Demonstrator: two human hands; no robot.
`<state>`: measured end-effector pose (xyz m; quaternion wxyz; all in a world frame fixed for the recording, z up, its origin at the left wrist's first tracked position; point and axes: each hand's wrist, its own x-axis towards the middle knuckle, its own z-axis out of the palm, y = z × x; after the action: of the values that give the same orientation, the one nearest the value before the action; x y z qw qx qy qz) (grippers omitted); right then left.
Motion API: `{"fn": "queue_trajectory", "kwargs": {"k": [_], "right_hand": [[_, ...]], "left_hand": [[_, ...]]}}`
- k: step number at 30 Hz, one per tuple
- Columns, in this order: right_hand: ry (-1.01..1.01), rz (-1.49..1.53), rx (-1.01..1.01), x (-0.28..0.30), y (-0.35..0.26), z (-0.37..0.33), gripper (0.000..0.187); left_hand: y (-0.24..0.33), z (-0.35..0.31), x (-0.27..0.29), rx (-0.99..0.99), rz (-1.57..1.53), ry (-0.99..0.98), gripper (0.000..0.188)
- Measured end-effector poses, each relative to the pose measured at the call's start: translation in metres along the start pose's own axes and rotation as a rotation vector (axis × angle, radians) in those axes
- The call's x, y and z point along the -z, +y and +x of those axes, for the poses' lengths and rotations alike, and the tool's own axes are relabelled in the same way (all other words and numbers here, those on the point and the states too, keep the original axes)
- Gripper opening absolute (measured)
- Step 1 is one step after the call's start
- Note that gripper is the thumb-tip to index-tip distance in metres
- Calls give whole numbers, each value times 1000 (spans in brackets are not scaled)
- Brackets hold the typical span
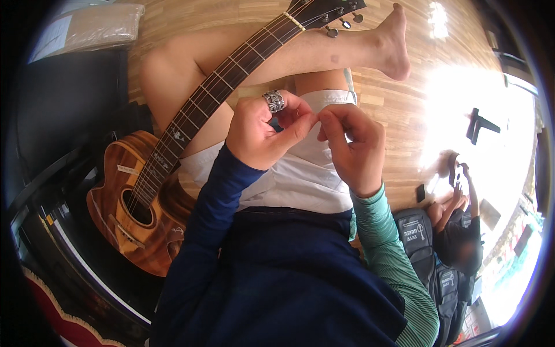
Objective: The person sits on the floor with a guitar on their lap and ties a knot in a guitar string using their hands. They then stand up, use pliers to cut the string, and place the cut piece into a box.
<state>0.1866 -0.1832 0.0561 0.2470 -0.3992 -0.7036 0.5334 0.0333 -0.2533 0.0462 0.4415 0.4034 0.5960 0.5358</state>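
Observation:
My left hand [260,132], with a wide silver ring [274,101] on one finger, is closed in a pinch of thumb and forefinger. My right hand [357,144] pinches too, its fingertips nearly meeting the left ones above my white shorts [292,179]. Whatever sits between the fingertips is too small to make out. To the left, an acoustic guitar [124,222] of brown wood leans with its neck [217,87] slanting up across my bare legs [272,63]. Its dark headstock [329,13] reaches the top edge. Neither hand touches the guitar.
A plastic-wrapped flat package [95,28] lies at the upper left, above a black boxy surface [72,92]. At right, another person [459,231] sits by black bags [417,234]. A black angular object [481,125] lies on the sunlit wooden floor [404,110].

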Motion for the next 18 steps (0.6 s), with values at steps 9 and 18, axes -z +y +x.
{"fn": "queue_trajectory", "kwargs": {"k": [9, 18], "right_hand": [[245, -362, 352, -18, 17, 5, 6], [-185, 411, -196, 10, 9, 6, 22]], "left_hand": [[-4, -9, -22, 211, -55, 225, 9], [-3, -12, -7, 123, -225, 108, 11]]}}
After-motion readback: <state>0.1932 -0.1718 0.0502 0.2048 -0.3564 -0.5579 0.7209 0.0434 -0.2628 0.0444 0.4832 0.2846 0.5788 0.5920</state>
